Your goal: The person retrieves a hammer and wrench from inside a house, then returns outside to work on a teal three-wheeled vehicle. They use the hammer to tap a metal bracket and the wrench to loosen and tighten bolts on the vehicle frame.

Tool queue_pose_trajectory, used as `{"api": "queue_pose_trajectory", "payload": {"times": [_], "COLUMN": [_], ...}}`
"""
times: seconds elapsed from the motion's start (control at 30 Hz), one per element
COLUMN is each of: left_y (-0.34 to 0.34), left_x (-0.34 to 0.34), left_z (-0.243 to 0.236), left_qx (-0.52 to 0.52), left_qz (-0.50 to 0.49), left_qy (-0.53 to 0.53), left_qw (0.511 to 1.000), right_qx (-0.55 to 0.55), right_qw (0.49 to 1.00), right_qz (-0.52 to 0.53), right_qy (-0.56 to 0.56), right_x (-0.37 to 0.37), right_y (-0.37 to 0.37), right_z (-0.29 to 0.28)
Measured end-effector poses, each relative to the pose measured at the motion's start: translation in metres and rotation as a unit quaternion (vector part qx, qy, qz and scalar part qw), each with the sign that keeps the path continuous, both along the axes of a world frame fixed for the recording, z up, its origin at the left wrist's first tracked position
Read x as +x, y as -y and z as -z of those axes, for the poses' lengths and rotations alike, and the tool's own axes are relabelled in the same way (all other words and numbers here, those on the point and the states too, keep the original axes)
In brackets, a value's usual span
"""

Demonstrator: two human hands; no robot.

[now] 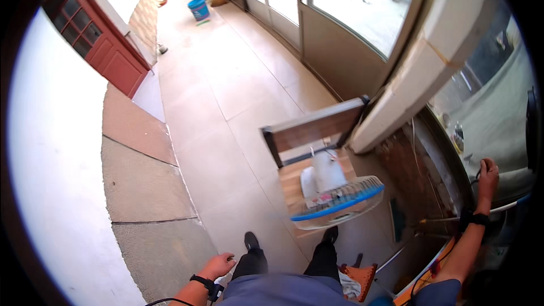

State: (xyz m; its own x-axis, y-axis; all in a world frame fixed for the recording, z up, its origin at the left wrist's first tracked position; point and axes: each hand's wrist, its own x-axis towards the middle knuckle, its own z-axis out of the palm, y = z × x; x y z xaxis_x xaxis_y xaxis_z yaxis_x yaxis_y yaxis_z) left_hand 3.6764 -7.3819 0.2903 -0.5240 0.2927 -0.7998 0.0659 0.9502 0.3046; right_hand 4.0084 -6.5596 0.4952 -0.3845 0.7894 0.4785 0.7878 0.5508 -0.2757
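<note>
At the lower left, my left hand [219, 265] hangs beside my leg with its fingers curled together. A pale speck shows at its fingertips, too small to name. My right hand [488, 178] reaches out to the far right, its fingers closed near the window frame. Some thin dark thing [476, 178] shows at those fingers; its kind is unclear. In front of my feet, an electric fan [339, 199] with a blue-rimmed wire guard and white body rests on the seat of a wooden chair [290, 179]. Neither hand touches the fan.
A white pillar [416, 62] rises behind the chair, beside brown-framed glass doors [345, 62]. Farther along the tiled floor [226, 90] stands a blue bucket [198, 9]. A red door [116, 59] is at the left. An orange stool-like object [358, 277] lies by my right leg.
</note>
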Motion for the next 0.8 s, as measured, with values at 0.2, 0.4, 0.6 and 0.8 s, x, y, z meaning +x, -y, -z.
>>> {"api": "queue_pose_trajectory", "payload": {"times": [0.2, 0.4, 0.6, 0.8], "left_y": [0.122, 0.207, 0.178, 0.082], "left_x": [-0.058, -0.118, -0.21, -0.342], "left_z": [-0.001, -0.01, -0.055, -0.139], "left_qx": [0.053, 0.091, 0.153, 0.325], "left_qz": [-0.048, -0.136, -0.19, -0.225], "left_qy": [-0.031, -0.073, -0.108, -0.066], "left_qw": [0.997, 0.984, 0.964, 0.916], "right_qx": [0.146, -0.066, 0.007, -0.242], "right_qw": [0.988, 0.969, 0.893, 0.72], "right_qz": [-0.01, -0.169, -0.387, -0.621], "right_qy": [-0.051, -0.166, -0.231, -0.193], "right_x": [-0.108, -0.31, -0.487, -0.694], "right_y": [0.069, 0.274, 0.358, 0.465], "right_z": [-0.174, -0.371, -0.314, -0.203]}}
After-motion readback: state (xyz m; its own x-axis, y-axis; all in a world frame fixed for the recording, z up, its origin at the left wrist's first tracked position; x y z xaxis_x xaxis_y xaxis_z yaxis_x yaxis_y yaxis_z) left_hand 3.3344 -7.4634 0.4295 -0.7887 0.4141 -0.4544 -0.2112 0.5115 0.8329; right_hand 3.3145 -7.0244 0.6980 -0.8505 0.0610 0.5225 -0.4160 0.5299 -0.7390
